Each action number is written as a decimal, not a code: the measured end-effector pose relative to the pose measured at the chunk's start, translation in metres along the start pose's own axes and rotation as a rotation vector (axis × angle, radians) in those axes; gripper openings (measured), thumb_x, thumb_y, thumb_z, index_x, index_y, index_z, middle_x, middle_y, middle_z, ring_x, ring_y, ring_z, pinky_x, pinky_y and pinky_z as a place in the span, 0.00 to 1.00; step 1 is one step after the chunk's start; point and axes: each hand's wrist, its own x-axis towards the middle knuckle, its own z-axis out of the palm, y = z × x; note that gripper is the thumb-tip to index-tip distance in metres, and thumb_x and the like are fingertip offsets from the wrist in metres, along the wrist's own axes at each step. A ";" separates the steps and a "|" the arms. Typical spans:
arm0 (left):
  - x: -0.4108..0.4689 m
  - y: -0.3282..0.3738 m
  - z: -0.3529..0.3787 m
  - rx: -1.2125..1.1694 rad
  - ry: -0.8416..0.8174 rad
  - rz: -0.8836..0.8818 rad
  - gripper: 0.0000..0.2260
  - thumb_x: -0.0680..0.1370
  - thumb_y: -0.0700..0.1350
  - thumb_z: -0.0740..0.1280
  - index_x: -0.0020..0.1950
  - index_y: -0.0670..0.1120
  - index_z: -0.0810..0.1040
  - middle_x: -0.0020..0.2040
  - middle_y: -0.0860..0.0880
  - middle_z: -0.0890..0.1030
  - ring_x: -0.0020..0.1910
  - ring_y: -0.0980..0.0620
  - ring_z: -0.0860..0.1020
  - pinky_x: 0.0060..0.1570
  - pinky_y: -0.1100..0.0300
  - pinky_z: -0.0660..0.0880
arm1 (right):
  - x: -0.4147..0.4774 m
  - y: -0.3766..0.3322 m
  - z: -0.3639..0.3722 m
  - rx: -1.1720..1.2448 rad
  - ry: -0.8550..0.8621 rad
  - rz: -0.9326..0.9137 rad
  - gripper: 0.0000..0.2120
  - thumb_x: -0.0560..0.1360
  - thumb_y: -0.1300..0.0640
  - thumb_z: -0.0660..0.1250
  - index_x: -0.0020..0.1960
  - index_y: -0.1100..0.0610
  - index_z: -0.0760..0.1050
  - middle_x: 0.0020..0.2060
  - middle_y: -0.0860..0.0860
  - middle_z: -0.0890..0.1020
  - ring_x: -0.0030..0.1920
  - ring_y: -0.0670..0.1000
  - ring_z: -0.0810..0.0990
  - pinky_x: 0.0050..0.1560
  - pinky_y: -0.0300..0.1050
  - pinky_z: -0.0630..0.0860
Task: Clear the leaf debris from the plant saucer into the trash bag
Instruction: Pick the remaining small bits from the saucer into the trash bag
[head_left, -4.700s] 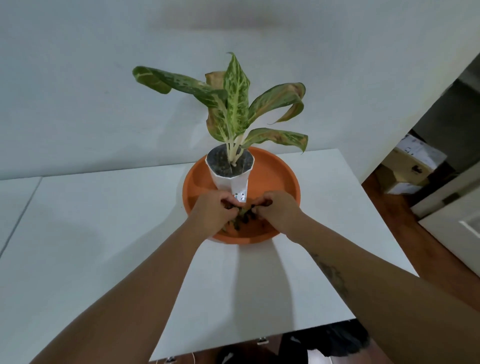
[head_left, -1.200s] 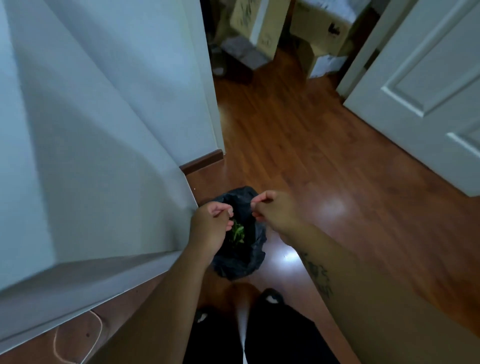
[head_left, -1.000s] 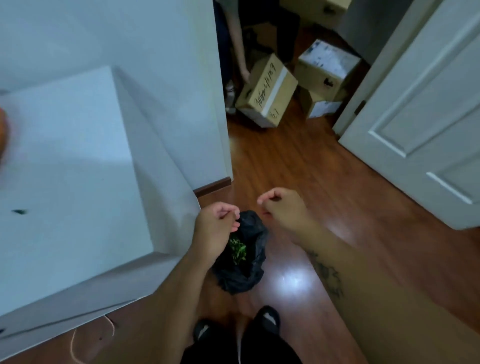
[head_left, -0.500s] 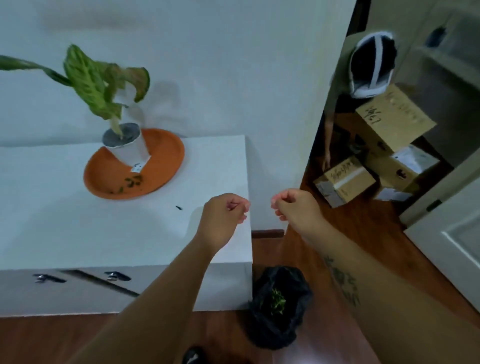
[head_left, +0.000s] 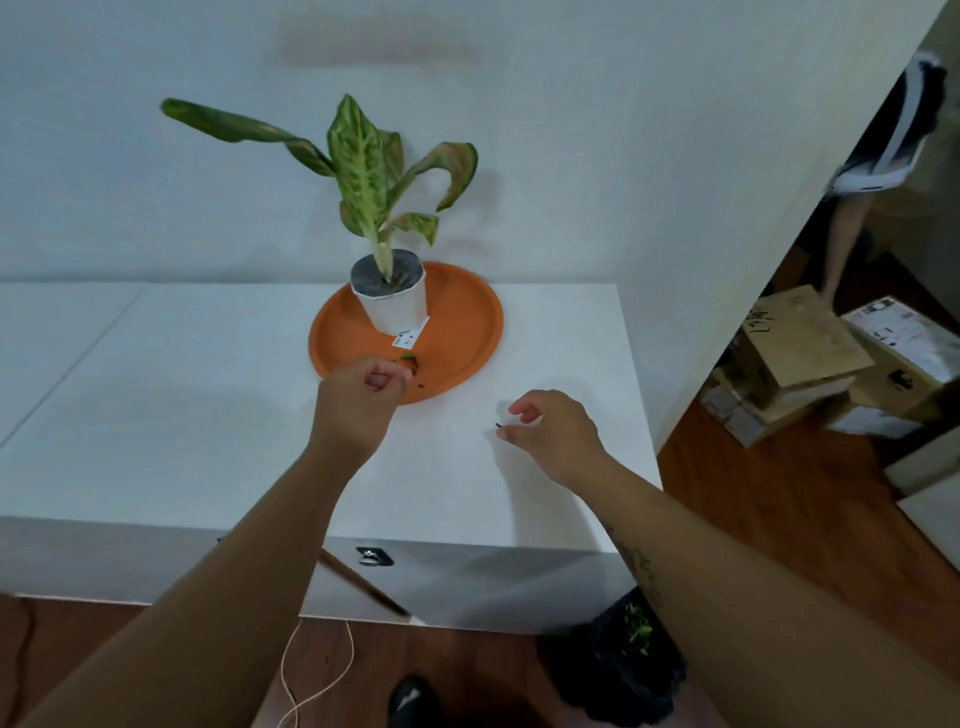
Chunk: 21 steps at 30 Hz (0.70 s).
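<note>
Two hands reach out: my left hand is curled over the orange saucer, and my right hand fingers pinch a tiny leaf bit on the table.

Two hands are being seen, the left hand and the right hand. One orange saucer is being counted on one white table, with one potted plant in it. One black trash bag is being seen on the floor. About three cardboard boxes are being counted, though they are blurred.
</note>
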 end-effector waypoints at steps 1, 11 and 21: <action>0.008 -0.004 -0.008 0.020 0.002 0.008 0.01 0.76 0.45 0.70 0.44 0.50 0.81 0.40 0.54 0.81 0.41 0.58 0.78 0.42 0.67 0.72 | 0.000 -0.003 0.005 -0.034 0.010 0.004 0.12 0.70 0.48 0.72 0.52 0.50 0.78 0.46 0.45 0.75 0.50 0.48 0.77 0.54 0.46 0.73; 0.073 -0.046 -0.048 0.245 -0.079 0.193 0.05 0.77 0.44 0.66 0.50 0.45 0.81 0.46 0.51 0.83 0.46 0.52 0.79 0.49 0.58 0.74 | 0.008 -0.016 0.031 -0.258 0.085 0.035 0.07 0.73 0.58 0.64 0.39 0.51 0.78 0.36 0.42 0.74 0.43 0.49 0.76 0.48 0.49 0.75; 0.117 -0.068 -0.050 0.369 -0.420 0.243 0.15 0.77 0.42 0.68 0.63 0.45 0.76 0.56 0.48 0.81 0.55 0.49 0.79 0.54 0.57 0.75 | 0.051 -0.098 0.039 -0.081 0.145 -0.077 0.04 0.77 0.60 0.63 0.44 0.58 0.74 0.38 0.47 0.75 0.40 0.48 0.72 0.38 0.36 0.66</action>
